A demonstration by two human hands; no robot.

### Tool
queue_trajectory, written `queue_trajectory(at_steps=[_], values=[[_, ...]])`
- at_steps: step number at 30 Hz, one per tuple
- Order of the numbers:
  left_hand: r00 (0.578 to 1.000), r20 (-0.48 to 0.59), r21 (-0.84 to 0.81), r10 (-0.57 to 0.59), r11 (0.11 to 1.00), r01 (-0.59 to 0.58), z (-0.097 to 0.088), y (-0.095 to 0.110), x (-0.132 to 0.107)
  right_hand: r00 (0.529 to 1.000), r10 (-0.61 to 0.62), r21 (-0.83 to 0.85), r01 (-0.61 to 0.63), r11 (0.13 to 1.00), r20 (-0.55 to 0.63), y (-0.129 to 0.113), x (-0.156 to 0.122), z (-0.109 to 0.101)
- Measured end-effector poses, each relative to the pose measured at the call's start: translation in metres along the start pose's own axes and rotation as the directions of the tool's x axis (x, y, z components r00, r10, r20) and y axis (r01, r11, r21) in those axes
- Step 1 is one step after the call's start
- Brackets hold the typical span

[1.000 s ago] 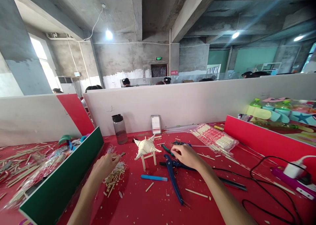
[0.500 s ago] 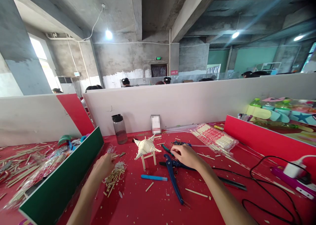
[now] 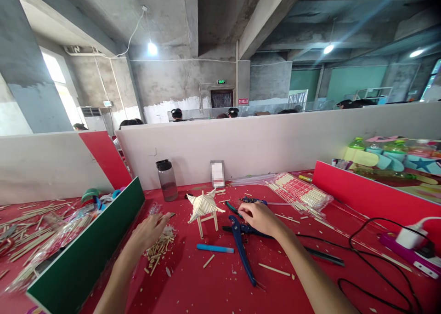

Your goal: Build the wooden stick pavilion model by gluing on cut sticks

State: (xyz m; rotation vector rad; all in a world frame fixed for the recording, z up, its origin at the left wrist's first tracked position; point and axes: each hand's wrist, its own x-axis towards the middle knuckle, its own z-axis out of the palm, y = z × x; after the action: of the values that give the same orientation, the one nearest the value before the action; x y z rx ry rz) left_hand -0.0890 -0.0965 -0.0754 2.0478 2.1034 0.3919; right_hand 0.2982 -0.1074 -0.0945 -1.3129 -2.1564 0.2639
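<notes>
My left hand (image 3: 151,229) is stretched over a pile of short cut sticks (image 3: 159,249), its fingers extended and fingertips at a small grey-brown piece (image 3: 172,214). Whether they grip it, I cannot tell. My right hand (image 3: 257,216) has curled fingers, hovering over or resting by a blue-handled cutter (image 3: 237,240) and a green-handled tool (image 3: 233,208); anything inside its fingers is hidden. Between the hands stands a small pavilion model (image 3: 204,207) made of pale sticks, with a pointed roof on legs. A blue pen-like tube (image 3: 215,248) lies before it.
A dark-lidded water bottle (image 3: 166,180) stands at the back left. Bagged sticks (image 3: 303,192) lie back right. A green divider (image 3: 93,245) and a red one (image 3: 375,194) flank the workspace. Black cable (image 3: 347,247) runs to a purple power strip (image 3: 413,254).
My left hand has moved slightly right and forward, its fingers now extended to the grey-brown piece. My right hand and the pavilion model have stayed in place.
</notes>
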Motion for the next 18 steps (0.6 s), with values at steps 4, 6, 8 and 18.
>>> queue_trajectory(at_steps=[4, 6, 8, 18], values=[[0.997, -0.004, -0.07, 0.081, 0.994, -0.081, -0.005, 0.002, -0.001, 1.0, 0.007, -0.003, -0.007, 1.0, -0.002, -0.001, 0.0, -0.001], [0.991, -0.021, -0.103, 0.131, 0.986, -0.133, -0.005, -0.001, 0.001, 1.0, 0.013, -0.005, -0.013, 1.0, 0.003, -0.001, 0.0, -0.001], [0.985, -0.03, -0.135, 0.168, 0.976, -0.17, -0.003, -0.005, 0.005, 1.0, 0.019, -0.005, -0.019, 1.0, 0.009, -0.002, 0.0, -0.001], [0.984, -0.109, -0.218, 0.138, 0.963, -0.159, 0.004, -0.014, 0.012, 1.0, -0.004, -0.009, 0.004, 1.0, -0.001, 0.0, 0.001, 0.001]])
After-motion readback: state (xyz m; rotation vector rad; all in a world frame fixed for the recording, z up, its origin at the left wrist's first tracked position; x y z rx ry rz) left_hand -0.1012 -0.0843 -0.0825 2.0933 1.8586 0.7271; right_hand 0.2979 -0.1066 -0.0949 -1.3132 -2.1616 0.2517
